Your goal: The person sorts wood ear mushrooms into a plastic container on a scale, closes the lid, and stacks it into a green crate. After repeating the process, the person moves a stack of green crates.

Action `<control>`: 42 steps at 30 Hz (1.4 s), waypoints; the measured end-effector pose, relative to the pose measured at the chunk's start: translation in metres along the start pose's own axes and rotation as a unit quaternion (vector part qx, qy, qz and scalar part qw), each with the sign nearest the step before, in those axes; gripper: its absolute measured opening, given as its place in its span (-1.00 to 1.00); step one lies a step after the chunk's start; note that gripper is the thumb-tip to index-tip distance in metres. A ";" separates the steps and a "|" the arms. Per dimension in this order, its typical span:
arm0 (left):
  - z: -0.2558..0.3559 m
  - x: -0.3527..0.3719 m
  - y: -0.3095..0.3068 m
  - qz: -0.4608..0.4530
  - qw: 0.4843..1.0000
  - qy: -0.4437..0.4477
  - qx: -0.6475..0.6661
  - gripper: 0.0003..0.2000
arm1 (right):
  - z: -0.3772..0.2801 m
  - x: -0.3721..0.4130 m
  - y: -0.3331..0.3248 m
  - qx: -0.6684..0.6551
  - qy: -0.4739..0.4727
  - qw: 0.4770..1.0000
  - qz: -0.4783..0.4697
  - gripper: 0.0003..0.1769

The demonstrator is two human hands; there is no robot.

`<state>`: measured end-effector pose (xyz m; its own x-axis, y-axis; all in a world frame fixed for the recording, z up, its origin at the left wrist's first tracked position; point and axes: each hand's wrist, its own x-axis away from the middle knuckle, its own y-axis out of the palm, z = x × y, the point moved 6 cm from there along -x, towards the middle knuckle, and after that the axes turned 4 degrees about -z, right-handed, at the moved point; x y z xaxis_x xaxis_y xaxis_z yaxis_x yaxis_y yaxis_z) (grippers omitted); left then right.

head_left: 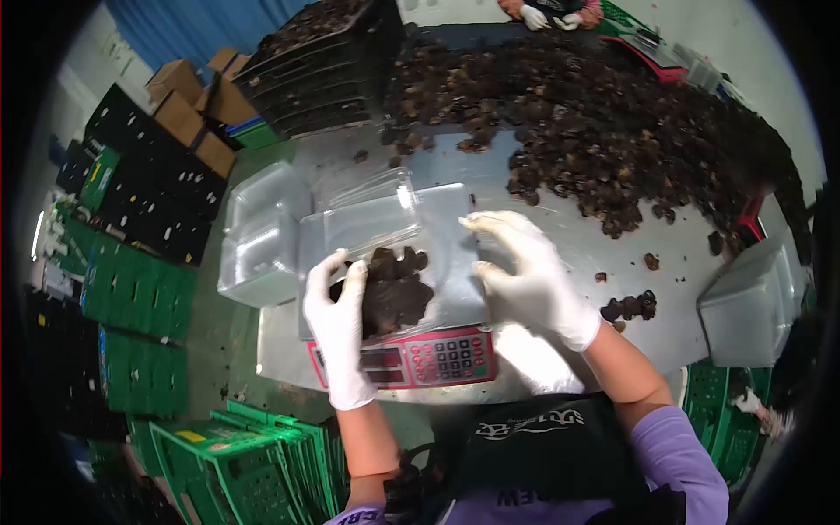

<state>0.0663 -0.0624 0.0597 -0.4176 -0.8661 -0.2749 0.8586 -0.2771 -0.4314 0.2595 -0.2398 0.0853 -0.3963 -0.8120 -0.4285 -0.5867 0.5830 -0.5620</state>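
A clear plastic box (411, 325) with its lid (376, 206) folded back rests on a scale (459, 289) with a red keypad panel. Dark brown, frilly mushrooms (394, 293) fill the box. My left hand (334, 328), white-gloved, holds the box at its left side, thumb and fingers at the rim beside the mushrooms. To the right, my right hand (534, 276), gloved too, hovers over the scale's right edge. Its fingers are apart with nothing between them, clear of the box.
A large mushroom heap (595, 114) covers the table's far right. Clear empty boxes (258, 249) stand left of the scale, more plastic boxes (752, 302) at the right edge. A black crate (315, 79) is at the back, green crates (140, 289) at left. Another person's gloved hands (547, 17) show across the table.
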 end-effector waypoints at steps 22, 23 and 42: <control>0.068 0.194 0.331 -0.460 0.855 0.224 -0.091 -0.75 | 0.158 0.256 -0.150 0.208 0.376 0.902 0.046 -0.45; 0.066 0.195 0.334 -0.459 0.855 0.223 -0.095 -0.75 | 0.168 0.261 -0.149 0.199 0.385 0.900 0.041 -0.52; 0.029 0.170 0.354 -0.568 0.710 -0.218 0.354 -0.75 | 0.243 0.222 -0.193 0.047 0.384 0.898 0.209 -0.74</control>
<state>0.3075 -0.3200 -0.1154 -0.9613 0.0813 0.2634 0.0390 -0.9058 0.4219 0.4561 -0.5256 -0.0736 -0.9594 -0.2812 -0.0215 -0.2259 0.8118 -0.5385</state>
